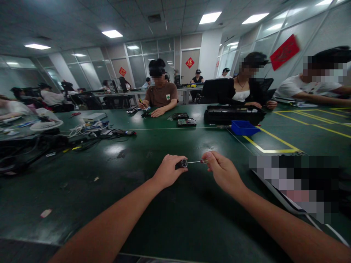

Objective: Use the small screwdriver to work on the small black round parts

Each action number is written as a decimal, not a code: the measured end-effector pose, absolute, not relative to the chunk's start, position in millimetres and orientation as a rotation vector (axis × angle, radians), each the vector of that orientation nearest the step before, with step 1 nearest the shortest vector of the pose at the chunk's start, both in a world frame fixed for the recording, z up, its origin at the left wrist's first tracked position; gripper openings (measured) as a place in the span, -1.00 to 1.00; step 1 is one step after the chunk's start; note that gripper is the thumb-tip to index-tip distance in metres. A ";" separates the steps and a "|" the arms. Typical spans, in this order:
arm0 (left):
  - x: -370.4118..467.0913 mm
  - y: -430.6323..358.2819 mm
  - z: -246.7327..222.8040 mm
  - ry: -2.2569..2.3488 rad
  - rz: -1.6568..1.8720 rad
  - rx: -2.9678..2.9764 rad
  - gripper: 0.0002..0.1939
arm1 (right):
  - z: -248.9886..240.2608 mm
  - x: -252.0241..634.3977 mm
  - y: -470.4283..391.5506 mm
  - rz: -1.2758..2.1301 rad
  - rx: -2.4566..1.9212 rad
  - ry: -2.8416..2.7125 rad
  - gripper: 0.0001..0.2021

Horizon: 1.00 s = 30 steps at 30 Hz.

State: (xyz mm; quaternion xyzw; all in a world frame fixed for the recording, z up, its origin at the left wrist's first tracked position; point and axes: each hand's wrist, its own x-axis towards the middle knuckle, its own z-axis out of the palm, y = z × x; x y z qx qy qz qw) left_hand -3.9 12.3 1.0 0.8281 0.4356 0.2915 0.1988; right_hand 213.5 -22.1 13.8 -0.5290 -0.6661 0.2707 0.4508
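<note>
My left hand (169, 171) is wrapped round a small black cylindrical part (184, 163) with a pale ring at its open end, which faces right. In my right hand (221, 170) is a screwdriver (203, 161), its reddish, clear handle pinched between thumb and fingers. The thin metal shaft points left, and its tip meets or enters the open end of the cylinder; the exact contact is too small to tell. Both hands are over the middle of the dark green table (175, 219).
Cables (117, 132) and a white fan-like part (46, 124) lie at left. Circuit boards (187, 122), a black casing (234, 115) and a blue bin (244, 128) stand ahead. A pixelated object (298, 186) is at right. People sit across the table.
</note>
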 end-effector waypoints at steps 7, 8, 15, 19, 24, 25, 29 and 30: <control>-3.4 11.6 3.3 1.250 0.830 2.296 -0.69 | 10.0 211.2 -18.4 0.762 -1.169 -1.455 -0.74; -3.5 11.0 4.2 1.250 0.837 2.295 -0.69 | 10.6 210.7 -17.1 0.813 -1.149 -1.397 -0.75; -5.9 11.5 4.6 1.260 0.821 2.448 -0.65 | 10.5 213.1 -4.1 1.264 -1.029 -0.850 -0.76; -6.8 14.6 0.9 1.290 0.742 2.442 -0.66 | 7.2 213.1 -4.1 1.102 -1.068 -0.929 -0.76; -5.6 13.8 1.0 1.286 0.754 2.391 -0.65 | 5.0 208.9 -8.4 0.992 -1.118 -1.121 -0.66; -5.0 13.1 1.8 1.284 0.756 2.384 -0.64 | 4.8 208.6 -8.8 0.974 -1.125 -1.155 -0.65; -2.9 10.8 4.8 1.289 0.751 2.373 -0.65 | 9.6 210.6 -11.9 0.894 -1.130 -1.275 -0.66; -2.7 10.7 5.1 1.296 0.750 2.370 -0.65 | 12.5 211.5 -13.6 0.859 -1.147 -1.318 -0.67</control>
